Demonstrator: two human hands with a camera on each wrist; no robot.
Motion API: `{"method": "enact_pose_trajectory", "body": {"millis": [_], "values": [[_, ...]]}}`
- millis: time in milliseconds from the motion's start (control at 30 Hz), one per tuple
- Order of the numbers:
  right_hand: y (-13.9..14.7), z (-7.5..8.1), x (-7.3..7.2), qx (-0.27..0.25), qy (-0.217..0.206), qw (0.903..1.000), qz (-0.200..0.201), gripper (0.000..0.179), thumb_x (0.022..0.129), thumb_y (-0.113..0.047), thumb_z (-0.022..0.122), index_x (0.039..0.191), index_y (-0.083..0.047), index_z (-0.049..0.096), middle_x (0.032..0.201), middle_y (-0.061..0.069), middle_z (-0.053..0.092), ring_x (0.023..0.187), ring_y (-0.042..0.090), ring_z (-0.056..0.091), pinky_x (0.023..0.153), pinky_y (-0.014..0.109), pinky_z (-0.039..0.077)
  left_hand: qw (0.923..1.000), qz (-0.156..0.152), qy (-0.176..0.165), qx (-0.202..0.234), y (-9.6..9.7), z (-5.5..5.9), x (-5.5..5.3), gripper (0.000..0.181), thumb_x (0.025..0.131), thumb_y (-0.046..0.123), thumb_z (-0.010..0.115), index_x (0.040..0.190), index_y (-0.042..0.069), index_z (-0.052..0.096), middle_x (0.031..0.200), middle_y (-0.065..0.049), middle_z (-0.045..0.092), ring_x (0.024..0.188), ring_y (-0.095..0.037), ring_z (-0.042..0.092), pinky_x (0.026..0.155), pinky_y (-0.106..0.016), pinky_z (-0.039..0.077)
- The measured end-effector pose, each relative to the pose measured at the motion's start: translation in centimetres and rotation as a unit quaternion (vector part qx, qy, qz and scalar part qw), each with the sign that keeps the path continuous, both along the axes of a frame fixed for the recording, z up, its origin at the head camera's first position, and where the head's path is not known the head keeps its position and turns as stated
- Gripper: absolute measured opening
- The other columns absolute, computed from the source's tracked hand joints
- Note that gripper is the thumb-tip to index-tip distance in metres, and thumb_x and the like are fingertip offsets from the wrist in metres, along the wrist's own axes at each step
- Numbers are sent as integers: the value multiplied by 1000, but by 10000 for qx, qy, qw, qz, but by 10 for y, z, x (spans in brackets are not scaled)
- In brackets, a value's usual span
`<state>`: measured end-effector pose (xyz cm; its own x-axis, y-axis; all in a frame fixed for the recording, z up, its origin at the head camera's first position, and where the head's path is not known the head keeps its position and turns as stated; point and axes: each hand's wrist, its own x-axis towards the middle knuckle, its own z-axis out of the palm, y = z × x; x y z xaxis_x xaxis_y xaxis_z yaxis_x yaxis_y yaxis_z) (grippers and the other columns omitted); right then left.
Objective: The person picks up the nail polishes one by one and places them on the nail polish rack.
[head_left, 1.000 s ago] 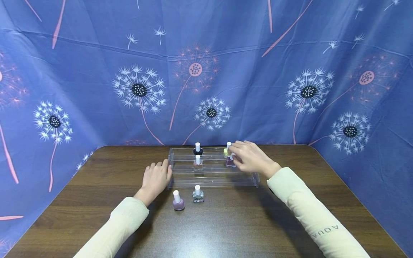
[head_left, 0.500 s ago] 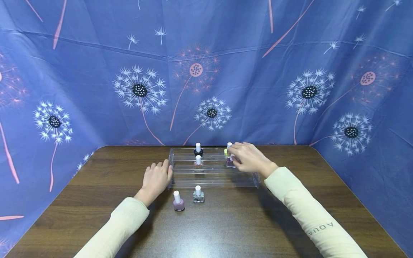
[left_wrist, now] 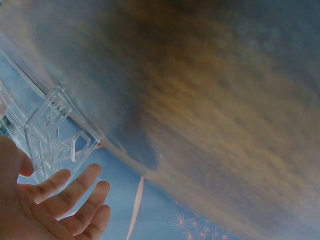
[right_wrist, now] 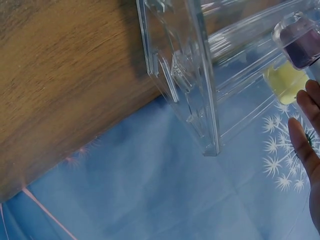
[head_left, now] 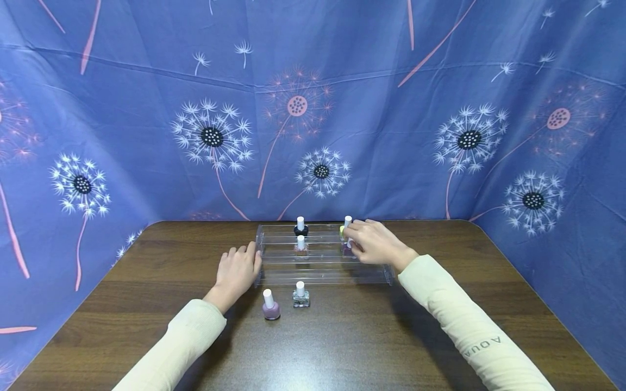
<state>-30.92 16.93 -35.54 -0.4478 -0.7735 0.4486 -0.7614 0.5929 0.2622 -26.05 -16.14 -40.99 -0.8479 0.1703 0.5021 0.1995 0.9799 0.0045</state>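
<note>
A clear acrylic tiered rack (head_left: 323, 276) stands on the table. At its left end my left hand (head_left: 235, 273) rests against the side panel; the left wrist view shows those fingers (left_wrist: 75, 195) extended beside the panel. My right hand (head_left: 375, 241) pinches the white cap of a dark purple nail polish bottle (right_wrist: 298, 42) at a middle tier on the right. Behind that one, a yellow nail polish bottle (right_wrist: 286, 82) sits a tier higher, partly hidden by the hand. Farther left on the rack stand a black nail polish bottle (head_left: 300, 228) and a pale pink one (head_left: 301, 248).
In front of the rack, a lilac nail polish bottle (head_left: 271, 310) and a clear glittery one (head_left: 301, 297) stand upright on the brown wooden table (head_left: 352, 342). A blue dandelion-print cloth (head_left: 381, 146) hangs behind and at both sides.
My right hand has lowered slightly and shifted a little left, covering more of the dark purple bottle. The left hand and the other bottles keep their places.
</note>
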Motion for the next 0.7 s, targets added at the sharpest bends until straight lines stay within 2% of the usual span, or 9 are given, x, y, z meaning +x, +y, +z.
{"method": "enact_pose_trajectory", "body": {"millis": [367,700], "values": [[1,-4,-2,103,-42,9999,-35,11,72,-13,58,84,-14,57,74,-4,54,68,14,54,64,31,46,10000,15,-55,-17,1,0,1,23,91,26,46,91,4,54,74,-14,63,68,-34,58,58,-44,44],[1,-4,-3,52,-103,9999,7,11,72,-13,58,83,-15,57,73,-6,52,67,11,52,63,29,45,10000,40,39,33,2,0,2,22,91,25,47,89,4,53,73,-14,62,68,-35,58,58,-45,44]]}}
